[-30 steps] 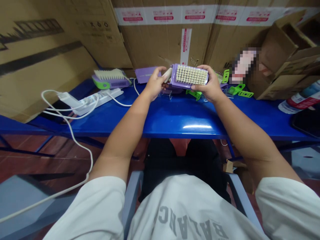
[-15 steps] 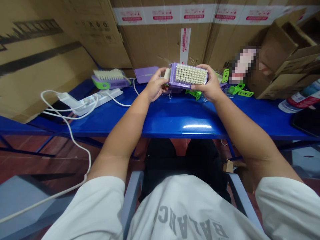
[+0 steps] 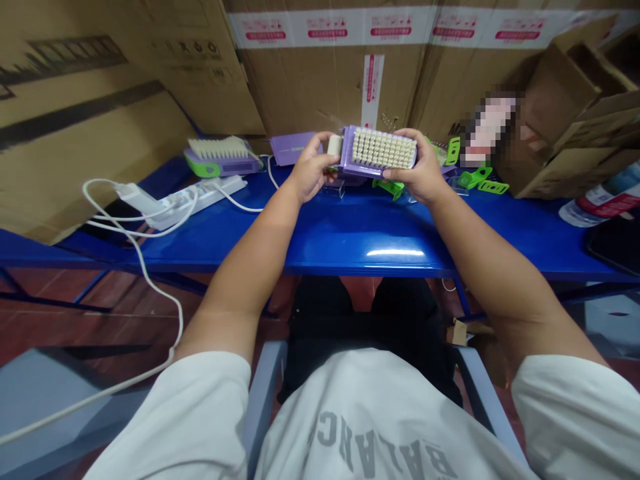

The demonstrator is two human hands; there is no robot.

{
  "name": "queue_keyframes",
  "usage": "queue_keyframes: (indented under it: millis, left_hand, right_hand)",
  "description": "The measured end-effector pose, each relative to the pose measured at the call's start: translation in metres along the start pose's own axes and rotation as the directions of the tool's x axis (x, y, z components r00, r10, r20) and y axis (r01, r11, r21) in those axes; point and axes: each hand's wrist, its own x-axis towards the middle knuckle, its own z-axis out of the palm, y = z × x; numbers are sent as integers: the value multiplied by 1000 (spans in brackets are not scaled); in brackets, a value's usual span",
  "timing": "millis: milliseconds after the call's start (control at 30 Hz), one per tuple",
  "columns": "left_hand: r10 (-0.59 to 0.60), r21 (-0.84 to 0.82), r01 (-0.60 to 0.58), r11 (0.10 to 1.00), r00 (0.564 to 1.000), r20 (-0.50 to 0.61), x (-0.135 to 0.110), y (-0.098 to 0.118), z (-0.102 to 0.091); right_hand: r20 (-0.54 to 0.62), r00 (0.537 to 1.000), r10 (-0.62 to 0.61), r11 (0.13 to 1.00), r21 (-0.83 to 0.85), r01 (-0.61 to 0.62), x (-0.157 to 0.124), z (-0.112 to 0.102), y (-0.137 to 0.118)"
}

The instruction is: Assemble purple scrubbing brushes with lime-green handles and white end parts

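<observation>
Over the back of the blue table I hold a purple brush [image 3: 383,149] with rows of cream bristles facing up toward me. My right hand [image 3: 424,170] grips its right end, thumb along the near edge. My left hand [image 3: 311,172] pinches a small cream block [image 3: 335,145] between thumb and fingers, close against the brush's left end. Whether the block touches the brush, I cannot tell. Just behind my left hand lies a purple box-like piece [image 3: 289,149] with lettering. Bright green plastic parts [image 3: 393,189] lie beneath the brush.
At left, another purple and green brush [image 3: 223,157] sits behind a white power strip [image 3: 185,207] with cables. More green clips [image 3: 475,178] lie at right, near an open cardboard box [image 3: 555,147] and a bottle [image 3: 600,203]. Large cartons [image 3: 320,87] line the table's [image 3: 345,233] back edge.
The small cream block in my left hand has turned slightly and shows a rounder face. Both hands and the brush stay almost in place.
</observation>
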Motion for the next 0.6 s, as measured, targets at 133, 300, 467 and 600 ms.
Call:
queue_keyframes:
  millis: [133, 300, 467, 600]
  left_hand:
    - [7, 11, -7, 1000, 1000, -16, 0, -1, -1]
    - [33, -13, -33, 999, 999, -1, 0, 1, -2]
    - [51, -12, -51, 999, 999, 5, -3, 6, -1]
    - [49, -33, -49, 998, 999, 9, -4, 10, 1]
  right_hand:
    - [6, 1000, -15, 999, -28, 15, 1, -4, 6]
    - [-5, 999, -37, 996, -87, 36, 3, -7, 10]
    - [2, 999, -50, 991, -121, 49, 4, -9, 12]
    - [-11, 999, -49, 992, -119, 47, 3, -7, 9]
